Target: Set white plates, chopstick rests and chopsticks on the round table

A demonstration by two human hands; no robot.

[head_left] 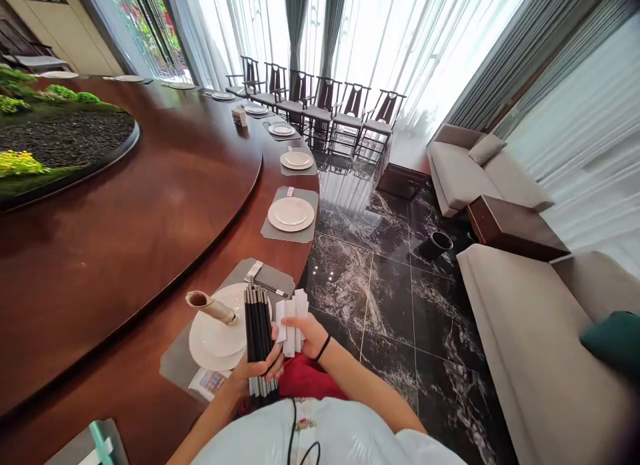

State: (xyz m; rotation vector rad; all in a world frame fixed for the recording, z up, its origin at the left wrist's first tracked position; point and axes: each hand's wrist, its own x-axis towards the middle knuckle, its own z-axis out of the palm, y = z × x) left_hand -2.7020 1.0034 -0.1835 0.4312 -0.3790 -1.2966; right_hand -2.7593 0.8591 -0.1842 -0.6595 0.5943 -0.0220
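My left hand (pixel 265 366) is wrapped around a thick bundle of black chopsticks (pixel 257 328) with silvery ends, held upright at the table's edge. Close beside it, my right hand (pixel 310 333) grips several flat white strips (pixel 289 332); their material cannot be told. Behind the bundle are stacked white plates (pixel 215 342) on a grey placemat (pixel 175 366). A brown rolled tube (pixel 213 306) lies on the plates. Past them, a pair of dark chopsticks (pixel 273 288) lies by a white rest (pixel 254 270). A printed packet (pixel 210 381) sits at the plates' near side.
The round wooden table (pixel 150 252) carries a raised turntable with a planted centrepiece (pixel 65 138). More plates (pixel 291 214) on placemats follow its rim. Dark chairs (pixel 327 105) line the curtains. Sofas (pixel 525 318), a side table (pixel 515 225) and a bin (pixel 436 245) stand right.
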